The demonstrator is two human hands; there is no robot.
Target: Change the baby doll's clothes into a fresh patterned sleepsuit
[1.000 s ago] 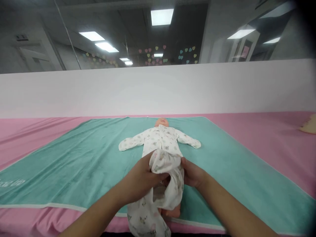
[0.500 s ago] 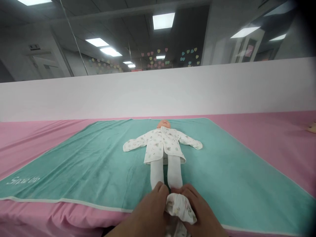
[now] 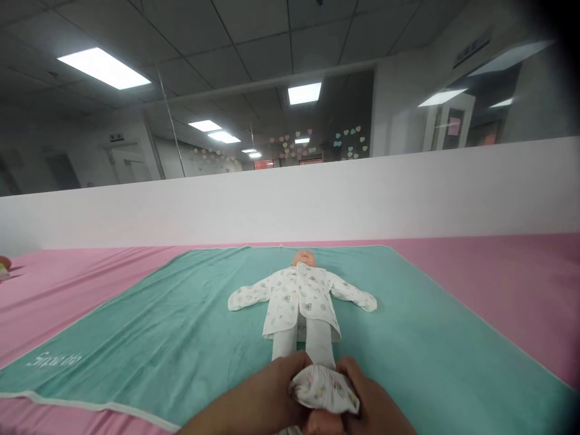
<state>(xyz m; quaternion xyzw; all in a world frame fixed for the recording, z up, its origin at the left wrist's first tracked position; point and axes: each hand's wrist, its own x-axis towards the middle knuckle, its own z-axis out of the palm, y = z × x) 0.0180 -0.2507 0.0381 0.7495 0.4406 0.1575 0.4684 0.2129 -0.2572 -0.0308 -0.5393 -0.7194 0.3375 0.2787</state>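
A baby doll (image 3: 305, 258) lies on its back with its arms spread, its head at the far end. It wears a white printed jacket (image 3: 301, 297), and its white legs (image 3: 319, 345) point toward me. At the feet, my left hand (image 3: 290, 393) and my right hand (image 3: 365, 396) pinch opposite sides of white printed baby pants (image 3: 324, 386), bunched up with a gathered edge. Just beneath the cloth, between my hands, shows a reddish doll foot (image 3: 322, 423). The lower legs are partly hidden behind my fingers.
Under the doll spreads a teal blanket (image 3: 181, 338) with pale edging, laid over a pink sheet (image 3: 512, 278). A low white wall (image 3: 226, 211) stands behind, with glass above it. Part of a small object (image 3: 4, 266) shows at the far left edge.
My view has tilted up and turned left. The bunched pants have spread wider between my hands, and the foot now shows below them.
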